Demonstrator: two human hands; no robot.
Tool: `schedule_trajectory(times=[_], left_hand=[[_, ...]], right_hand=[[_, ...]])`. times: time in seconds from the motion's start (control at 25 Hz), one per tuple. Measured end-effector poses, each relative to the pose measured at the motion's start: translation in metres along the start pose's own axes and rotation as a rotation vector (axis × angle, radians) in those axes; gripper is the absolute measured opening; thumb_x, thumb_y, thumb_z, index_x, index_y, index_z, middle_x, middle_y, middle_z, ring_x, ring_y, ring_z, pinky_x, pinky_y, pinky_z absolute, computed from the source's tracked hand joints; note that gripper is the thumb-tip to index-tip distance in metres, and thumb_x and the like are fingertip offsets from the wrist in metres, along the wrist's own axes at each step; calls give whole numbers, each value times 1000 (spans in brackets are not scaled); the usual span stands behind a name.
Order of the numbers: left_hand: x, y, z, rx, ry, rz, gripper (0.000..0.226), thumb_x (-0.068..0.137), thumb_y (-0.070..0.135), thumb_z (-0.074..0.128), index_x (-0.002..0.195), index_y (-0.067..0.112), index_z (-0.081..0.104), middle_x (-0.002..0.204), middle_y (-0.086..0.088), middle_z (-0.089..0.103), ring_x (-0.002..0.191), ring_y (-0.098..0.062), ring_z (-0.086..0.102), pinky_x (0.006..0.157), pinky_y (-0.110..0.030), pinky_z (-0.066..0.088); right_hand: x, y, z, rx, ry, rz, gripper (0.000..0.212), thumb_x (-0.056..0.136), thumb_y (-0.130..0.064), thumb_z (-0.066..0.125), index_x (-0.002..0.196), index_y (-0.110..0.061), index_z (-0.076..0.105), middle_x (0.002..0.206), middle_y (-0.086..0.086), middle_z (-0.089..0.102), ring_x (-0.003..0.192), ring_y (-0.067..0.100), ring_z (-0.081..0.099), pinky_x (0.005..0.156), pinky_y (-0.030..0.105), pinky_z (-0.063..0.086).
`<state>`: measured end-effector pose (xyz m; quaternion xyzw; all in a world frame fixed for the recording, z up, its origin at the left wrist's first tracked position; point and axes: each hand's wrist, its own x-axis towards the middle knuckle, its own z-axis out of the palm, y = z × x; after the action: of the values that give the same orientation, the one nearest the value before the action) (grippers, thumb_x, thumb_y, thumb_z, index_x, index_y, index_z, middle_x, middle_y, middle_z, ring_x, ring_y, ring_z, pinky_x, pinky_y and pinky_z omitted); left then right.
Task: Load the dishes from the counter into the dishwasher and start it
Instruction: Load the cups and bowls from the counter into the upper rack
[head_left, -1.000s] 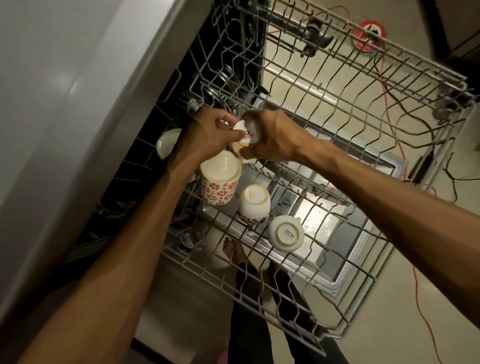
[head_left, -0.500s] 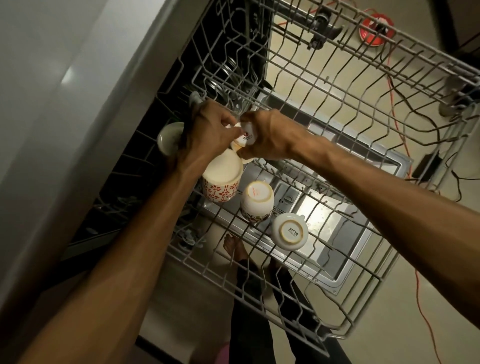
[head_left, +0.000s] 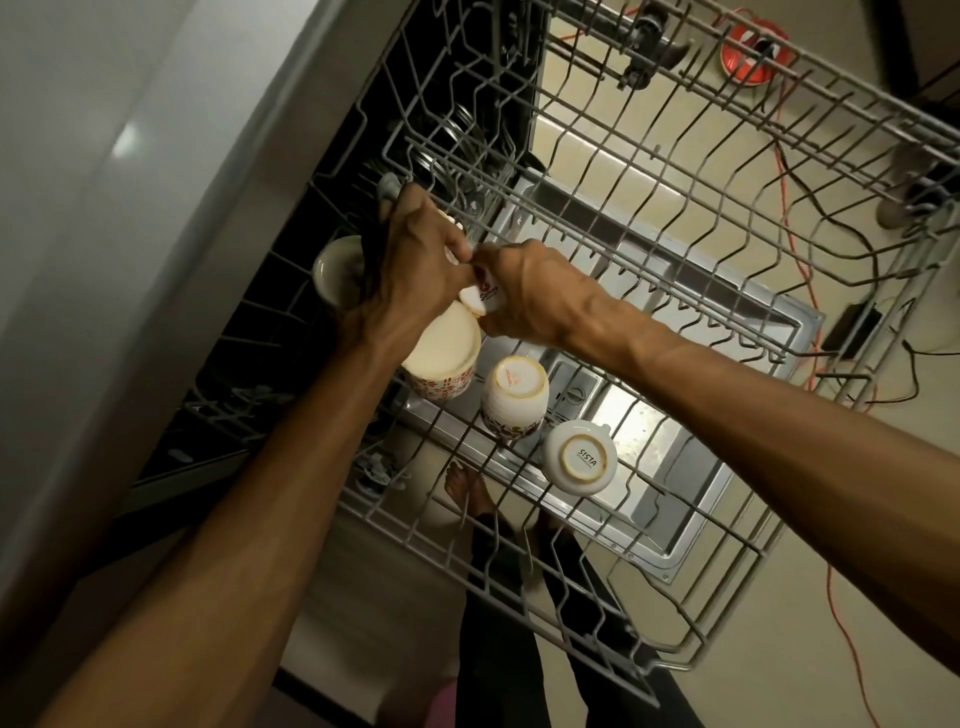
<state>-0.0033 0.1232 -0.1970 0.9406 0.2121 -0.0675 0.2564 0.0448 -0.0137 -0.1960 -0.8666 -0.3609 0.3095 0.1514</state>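
Your right hand (head_left: 540, 296) grips a small white cup (head_left: 483, 299), red lettering on its base, over the wire rack (head_left: 675, 218). Your left hand (head_left: 415, 265) pinches its edge. Nearer you in the rack, an upturned glazed cup (head_left: 579, 457) reads "SISTA".

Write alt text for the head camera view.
Both hands, left hand and right hand, hold a small white cup bottom-up over the pulled-out grey wire dishwasher rack, beside three upturned ceramic cups.
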Motion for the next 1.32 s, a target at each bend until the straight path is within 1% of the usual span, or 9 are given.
schedule_trajectory(times=[0.24, 0.36, 0.48, 0.64, 0.76, 0.84, 0.92, 1.04, 1.32], left_hand=[[-4, 3, -1, 60, 3, -16, 28, 73, 36, 81, 86, 12, 75, 126, -6, 45, 130, -25, 33, 105, -46, 30], [-4, 1, -1, 56, -11, 0, 28, 73, 38, 82, 87, 15, 76, 126, -6, 46, 131, -27, 34, 106, -49, 32], [-7, 1, -1, 53, -10, -9, 28, 77, 38, 79, 94, 17, 74, 131, -8, 46, 134, -30, 33, 107, -50, 33], [-16, 0, -4, -81, 76, -37, 24, 85, 29, 72, 101, 11, 72, 130, -11, 54, 123, -26, 47, 94, -30, 42], [-35, 5, -13, -215, 164, -50, 27, 89, 26, 68, 108, 7, 69, 124, -10, 58, 107, -16, 53, 72, -1, 34], [-52, 11, -17, -276, 208, -79, 30, 90, 26, 66, 114, 7, 66, 123, -8, 59, 101, -10, 51, 68, 3, 34], [-70, 18, -19, -321, 232, -98, 33, 91, 29, 65, 119, 10, 64, 124, -4, 60, 106, -12, 54, 77, -3, 38], [-96, 32, -21, -363, 250, -121, 35, 92, 30, 63, 123, 15, 62, 125, -1, 60, 114, -15, 55, 90, -24, 46], [-136, 52, -30, -439, 256, -123, 36, 91, 30, 63, 122, 13, 63, 126, 0, 61, 117, -15, 55, 95, -38, 49]], right_hand=[[0, 1, 6, -20, 32, -4, 57, 83, -23, 75, 131, -10, 48, 113, 8, 61, 86, 18, 55, 74, 28, 51], [-2, 2, 9, -30, 40, -23, 59, 82, -22, 75, 132, -10, 46, 118, 9, 59, 96, 24, 61, 81, 35, 56], [-4, 3, 8, -41, 28, -31, 70, 82, -21, 75, 140, -9, 38, 130, 11, 54, 108, 28, 60, 85, 31, 52], [-16, 6, 2, -26, 15, -7, 90, 84, -30, 74, 152, -7, 20, 149, 14, 40, 129, 31, 48, 102, 36, 45], [-32, 6, -6, 101, 86, 7, 84, 87, -34, 70, 151, -5, 26, 148, 15, 43, 124, 30, 54, 99, 37, 49], [-47, 3, -9, 175, 170, 10, 75, 91, -34, 65, 149, -3, 29, 147, 16, 45, 126, 30, 52, 102, 37, 47], [-63, -2, -10, 197, 249, 17, 68, 94, -36, 58, 148, -4, 32, 146, 16, 46, 131, 27, 48, 105, 32, 41], [-87, -12, -11, 196, 314, 27, 62, 98, -41, 52, 148, -9, 34, 148, 10, 46, 134, 21, 44, 104, 24, 32], [-126, -30, -25, 236, 335, 2, 60, 100, -48, 44, 148, -14, 34, 151, 3, 43, 137, 15, 39, 106, 21, 26]])
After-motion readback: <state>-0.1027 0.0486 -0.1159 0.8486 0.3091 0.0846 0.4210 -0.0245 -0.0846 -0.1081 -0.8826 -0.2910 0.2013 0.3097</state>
